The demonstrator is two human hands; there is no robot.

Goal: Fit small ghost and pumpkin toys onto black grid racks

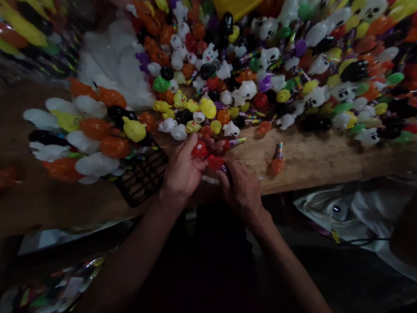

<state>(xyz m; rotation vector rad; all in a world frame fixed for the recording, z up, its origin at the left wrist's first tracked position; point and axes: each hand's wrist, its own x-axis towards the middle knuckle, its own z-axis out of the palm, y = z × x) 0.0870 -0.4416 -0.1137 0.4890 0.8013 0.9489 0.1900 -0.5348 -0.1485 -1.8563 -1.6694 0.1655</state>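
In my left hand (181, 171), turned palm up with curled fingers, sits a red plastic toy piece with a white spot (199, 149). My right hand (241, 186) closes its thumb and fingers on a ribbed red toy (214, 163) with a dark purple end, close beside the left fingers. Just beyond the fingertips a patterned tapered tube (237, 142) sticks out from another red top. Further right, an orange-topped toy with a patterned tube (278, 159) lies alone on the wooden table (309, 165).
A large pile of small plastic toys (246, 88) covers the table's back. At left, a bunch of orange, white, yellow and black toys (94, 136) lies by a dark plastic grid basket (142, 176). Bagged toys (28, 20) stand far left. White sheeting (366, 212) hangs at right.
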